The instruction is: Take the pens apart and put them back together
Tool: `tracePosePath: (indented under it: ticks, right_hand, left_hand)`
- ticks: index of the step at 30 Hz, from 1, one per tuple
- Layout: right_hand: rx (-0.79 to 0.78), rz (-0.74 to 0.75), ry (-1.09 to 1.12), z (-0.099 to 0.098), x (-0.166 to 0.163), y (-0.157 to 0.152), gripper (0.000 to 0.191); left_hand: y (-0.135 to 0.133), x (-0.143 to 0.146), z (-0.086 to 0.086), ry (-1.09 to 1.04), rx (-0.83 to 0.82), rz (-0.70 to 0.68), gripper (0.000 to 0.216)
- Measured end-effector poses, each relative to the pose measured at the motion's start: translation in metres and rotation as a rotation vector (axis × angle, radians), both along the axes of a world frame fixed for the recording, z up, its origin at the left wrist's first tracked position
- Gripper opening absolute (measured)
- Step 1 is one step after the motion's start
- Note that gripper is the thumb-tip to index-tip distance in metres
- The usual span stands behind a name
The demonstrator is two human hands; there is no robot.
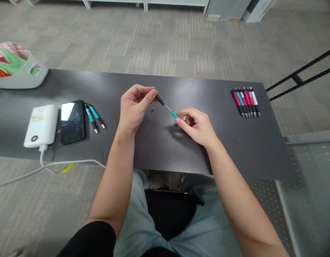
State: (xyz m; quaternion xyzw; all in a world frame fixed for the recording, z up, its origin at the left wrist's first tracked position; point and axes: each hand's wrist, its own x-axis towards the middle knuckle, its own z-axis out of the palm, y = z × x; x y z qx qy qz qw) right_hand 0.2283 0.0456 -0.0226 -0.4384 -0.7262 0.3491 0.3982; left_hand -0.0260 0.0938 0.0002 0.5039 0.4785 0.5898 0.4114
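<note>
Left hand: the left hand [135, 107] is curled, with thumb and forefinger pinched on the black tip piece [159, 99] of a pen [167, 107]; the other fingers are folded in.
Right hand: the right hand [197, 125] is loosely closed, its fingertips nipping the teal piece [175, 114] at the pen's other end.
Pen: it is held in the air just above the middle of the table [181, 153], slanting down from left hand to right. The two pieces are drawn apart, with a thin metal inner part bare between them.
Loose bit: a small dark part [152, 110] lies on the table just below the left fingers.
Handling, as a judgement: the two pieces are best held in one straight line, low over the table, with a light pinch. The thin inner part looks easy to bend or drop.
Basket: a grey basket [23, 80] sits at the far left corner, holding bunched red, green and white material [6, 57]; what it is cannot be told.
Left edge: a white power bank [41, 125] with its cable [47, 166], a black phone [72, 121], and two teal pens [94, 117] just beside it.
Far right corner: a row of red and teal pens [245, 101] lies side by side, touching.
</note>
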Motion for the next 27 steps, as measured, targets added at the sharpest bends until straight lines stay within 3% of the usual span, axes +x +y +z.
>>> tracePosePath:
  ticks: [17, 27]
  right_hand:
    - [0.066, 0.050, 0.043, -0.004, 0.000, 0.002, 0.018]
    - [0.129, -0.064, -0.073, -0.006, 0.003, 0.004, 0.026]
  left_hand:
    - [0.006, 0.000, -0.011, -0.056, 0.056, -0.012, 0.055]
    - [0.001, -0.001, -0.009, -0.034, 0.002, -0.128, 0.064]
